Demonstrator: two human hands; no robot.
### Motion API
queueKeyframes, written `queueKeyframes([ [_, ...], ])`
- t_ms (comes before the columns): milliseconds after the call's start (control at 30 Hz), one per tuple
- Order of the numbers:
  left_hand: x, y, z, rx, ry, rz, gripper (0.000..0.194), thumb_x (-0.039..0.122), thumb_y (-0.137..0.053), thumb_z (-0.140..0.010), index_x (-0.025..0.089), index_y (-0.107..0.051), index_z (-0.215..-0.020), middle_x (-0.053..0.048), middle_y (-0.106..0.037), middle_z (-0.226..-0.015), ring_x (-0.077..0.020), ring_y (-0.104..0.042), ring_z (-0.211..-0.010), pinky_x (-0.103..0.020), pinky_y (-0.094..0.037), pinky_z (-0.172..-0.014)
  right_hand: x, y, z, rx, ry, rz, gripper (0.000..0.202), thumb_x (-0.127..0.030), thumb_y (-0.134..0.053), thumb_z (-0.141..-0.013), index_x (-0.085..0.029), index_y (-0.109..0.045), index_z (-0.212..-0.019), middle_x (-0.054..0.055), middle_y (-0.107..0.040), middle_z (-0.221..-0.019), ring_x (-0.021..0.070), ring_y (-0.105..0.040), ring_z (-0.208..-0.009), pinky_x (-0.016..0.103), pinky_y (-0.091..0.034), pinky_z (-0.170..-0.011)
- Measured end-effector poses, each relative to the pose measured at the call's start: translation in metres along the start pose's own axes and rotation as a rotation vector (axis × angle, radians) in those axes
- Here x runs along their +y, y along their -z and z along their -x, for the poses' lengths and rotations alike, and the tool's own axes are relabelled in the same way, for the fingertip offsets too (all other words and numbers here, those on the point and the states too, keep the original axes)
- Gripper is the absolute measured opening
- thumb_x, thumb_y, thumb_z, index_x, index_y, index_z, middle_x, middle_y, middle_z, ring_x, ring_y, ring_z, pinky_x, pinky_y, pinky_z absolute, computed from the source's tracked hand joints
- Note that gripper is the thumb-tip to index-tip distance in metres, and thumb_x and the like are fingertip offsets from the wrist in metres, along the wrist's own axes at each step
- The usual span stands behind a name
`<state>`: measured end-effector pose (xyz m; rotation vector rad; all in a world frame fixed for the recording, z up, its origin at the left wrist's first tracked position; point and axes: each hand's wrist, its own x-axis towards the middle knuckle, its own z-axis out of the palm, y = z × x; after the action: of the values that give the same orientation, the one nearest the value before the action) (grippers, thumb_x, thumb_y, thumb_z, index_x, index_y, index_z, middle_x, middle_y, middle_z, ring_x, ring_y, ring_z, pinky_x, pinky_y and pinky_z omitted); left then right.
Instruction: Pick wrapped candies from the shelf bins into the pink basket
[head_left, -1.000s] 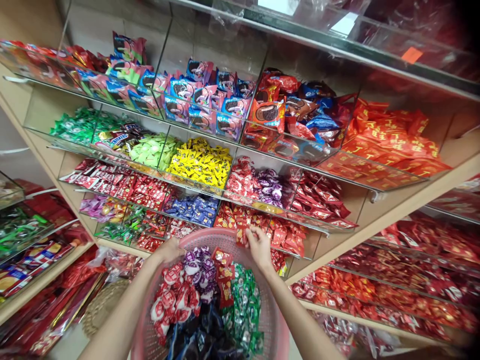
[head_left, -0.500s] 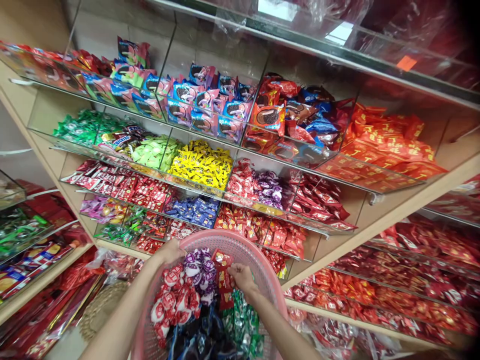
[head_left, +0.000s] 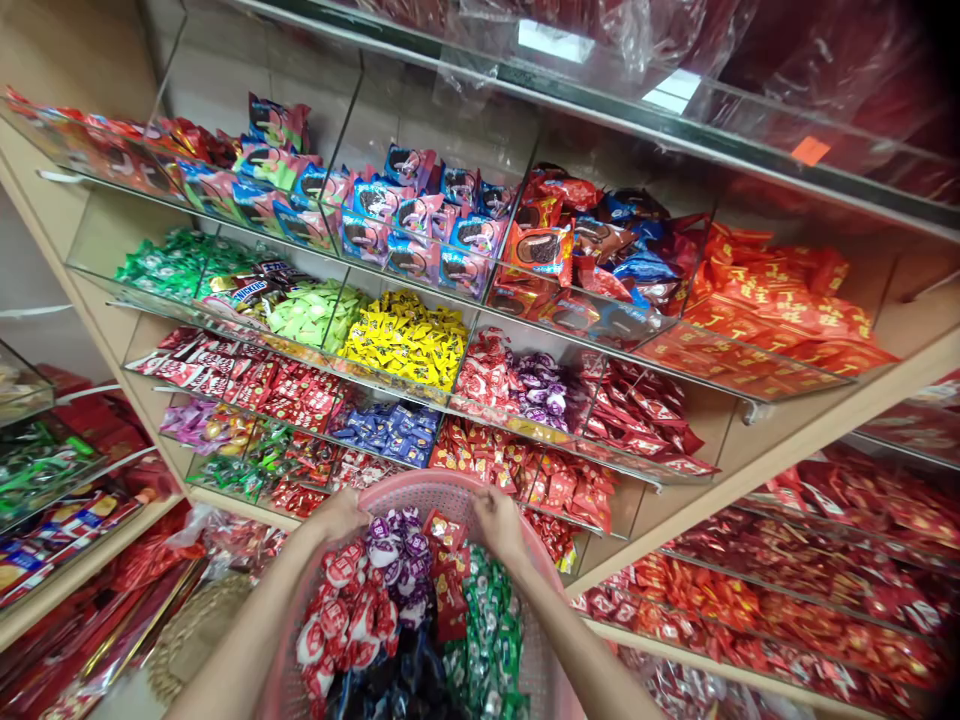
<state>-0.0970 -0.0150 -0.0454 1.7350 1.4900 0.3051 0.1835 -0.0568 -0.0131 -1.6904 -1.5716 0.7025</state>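
A round pink plastic basket [head_left: 424, 479] is in front of me at the bottom of the head view, below the shelves. My left hand [head_left: 337, 516] is closed on its far left rim. On the far right part of the same rim, my right hand [head_left: 499, 522] is closed too. Inside lie groups of wrapped sweets: red-and-white ones [head_left: 351, 610] at left and purple ones [head_left: 401, 552] at the back. Beside the purple ones are red packets [head_left: 451, 590], with green sweets [head_left: 491, 635] to the right. Dark-wrapped pieces [head_left: 420, 675] fill the near part.
A wooden rack with glass-fronted shelves rises ahead, stocked with yellow sweets [head_left: 409, 335], cream-biscuit packs [head_left: 375, 200] and orange packets [head_left: 780, 290]. More shelves of red packets [head_left: 825, 550] stand at right. A woven straw item [head_left: 191, 635] lies low at left.
My right hand has left the red packets inside the basket and moved up to the far right rim. My left hand remains on the rim. The view has shifted slightly.
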Motion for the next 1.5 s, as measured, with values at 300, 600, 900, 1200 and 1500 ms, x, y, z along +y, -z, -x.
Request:
queueKeyframes([
  [300,-0.002,-0.001,0.000,-0.006,-0.019,0.020,0.017,0.028,-0.045,-0.056,0.012,-0.047,-0.059,0.002,-0.037,-0.051,-0.0072,-0.034,-0.049,-0.018,-0.027,-0.048,-0.050,0.001,-0.063,0.148,0.221,0.510,0.026,-0.028,-0.044,-0.080,-0.021,-0.049,-0.104,0.007,-0.051,-0.107,0.0172,-0.054,-0.083,0.027,-0.038,-0.066],
  [600,-0.004,-0.001,0.001,0.003,0.002,-0.001,0.017,0.029,-0.045,-0.057,0.012,-0.047,-0.059,0.002,-0.038,-0.053,-0.0076,-0.034,-0.049,-0.019,-0.026,-0.047,-0.050,-0.019,-0.090,0.196,0.250,0.382,0.023,-0.030,-0.047,-0.079,-0.019,-0.061,-0.094,0.009,-0.060,-0.096,0.0185,-0.056,-0.081,0.026,-0.038,-0.068],
  [900,0.002,0.002,0.002,-0.008,0.003,0.007,0.016,0.027,-0.045,-0.057,0.012,-0.048,-0.060,0.002,-0.037,-0.052,-0.0076,-0.035,-0.049,-0.018,-0.027,-0.048,-0.048,0.003,-0.079,0.345,0.249,0.159,0.033,-0.031,-0.033,-0.085,-0.014,-0.061,-0.076,0.005,-0.060,-0.068,0.0131,-0.052,-0.057,0.024,-0.040,-0.061],
  [1200,-0.001,0.002,0.001,0.000,0.001,-0.008,0.020,0.031,-0.046,-0.057,0.012,-0.048,-0.060,0.002,-0.038,-0.052,-0.0082,-0.036,-0.049,-0.019,-0.027,-0.047,-0.038,0.021,0.016,0.235,0.351,-0.211,0.020,-0.030,-0.042,-0.083,-0.018,-0.057,-0.079,0.005,-0.055,-0.083,0.0134,-0.053,-0.072,0.025,-0.044,-0.065],
  [1500,-0.008,-0.002,-0.004,-0.001,-0.013,-0.013,0.024,0.035,-0.046,-0.058,0.012,-0.049,-0.063,0.001,-0.040,-0.053,-0.0086,-0.037,-0.050,-0.019,-0.027,-0.047,-0.003,0.009,0.057,-0.128,0.514,0.092,0.019,-0.021,-0.039,-0.083,-0.020,-0.056,-0.090,0.007,-0.054,-0.102,0.0148,-0.054,-0.091,0.027,-0.044,-0.078],
])
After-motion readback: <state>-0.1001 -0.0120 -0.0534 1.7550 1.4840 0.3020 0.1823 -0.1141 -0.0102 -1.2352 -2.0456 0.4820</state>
